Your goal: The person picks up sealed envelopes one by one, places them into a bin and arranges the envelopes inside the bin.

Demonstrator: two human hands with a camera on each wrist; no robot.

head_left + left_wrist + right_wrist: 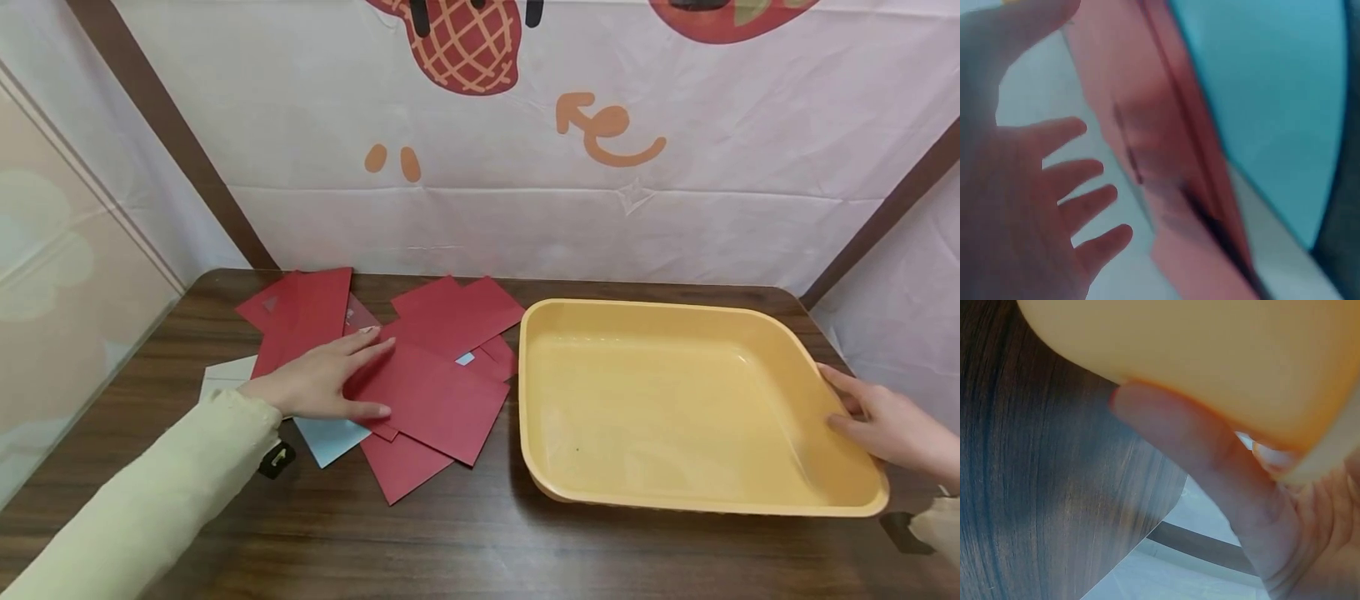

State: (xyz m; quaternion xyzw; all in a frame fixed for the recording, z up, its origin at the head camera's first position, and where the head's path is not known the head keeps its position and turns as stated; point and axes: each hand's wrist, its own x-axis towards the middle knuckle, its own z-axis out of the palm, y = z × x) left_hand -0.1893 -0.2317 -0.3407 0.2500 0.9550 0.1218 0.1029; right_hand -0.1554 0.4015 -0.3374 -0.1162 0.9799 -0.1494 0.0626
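Note:
A loose pile of red paper cards or envelopes [450,400] lies overlapping on the left half of the table. My left hand [318,375] is just over or on the pile, fingers spread and fairly straight; contact is unclear. In the left wrist view that hand [1035,187] hangs beside the red paper [1147,125], with nothing gripped. A light blue sheet [330,440] and a whitish one [225,375] poke out beneath. My right hand [892,421] grips the right rim of a yellow plastic tray [675,408]. One finger [1172,422] lies against the tray's outside in the right wrist view.
The brown wood-grain table [480,542] has rounded far corners. A printed pale cloth [480,217] hangs behind it, with dark brown bands at both sides. The tray stands right of the papers, its left wall close to them.

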